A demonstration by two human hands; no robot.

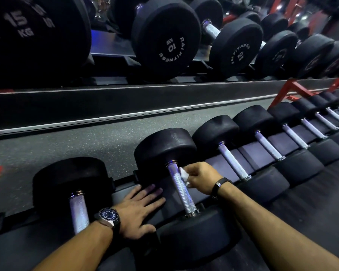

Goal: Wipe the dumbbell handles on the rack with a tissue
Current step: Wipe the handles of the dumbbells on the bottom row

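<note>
head view: I'm looking down at the lower rack (pixel 219 163), one row of dumbbells running off to the far right.
right hand (pixel 201 178): I'm pinching a crumpled white tissue (pixel 184 176) in curled fingers, pressing it against the right side of a dumbbell handle (pixel 179 187), toward its far end.
left hand (pixel 139 209): I'm resting it flat, fingers straight and spread, on the dark rack pad just left of that handle; it is gripping nothing.
target dumbbell (pixel 164 149): it's sitting second from the near left in the row, far head up, near head down by my wrists.
other handles: one is lying near left (pixel 79 212), more are lining up to the right (pixel 232 160), getting small and blurry far right.
handling, tissue: I'm judging it light, soft and easy to tear; the knurled steel will likely be snagging it, so I'm keeping it bunched.
handling, dumbbell: I'm judging it heavy and stiff, staying put under wiping; take hold around the handle's middle, not the heads.
hidden: the handle's underside and most of the tissue inside my fingers are not showing.
cut off: the near left handle is running behind my left forearm.
upper shelf: plates marked 15 kg and 10 kg (pixel 165 36), dim.
</note>
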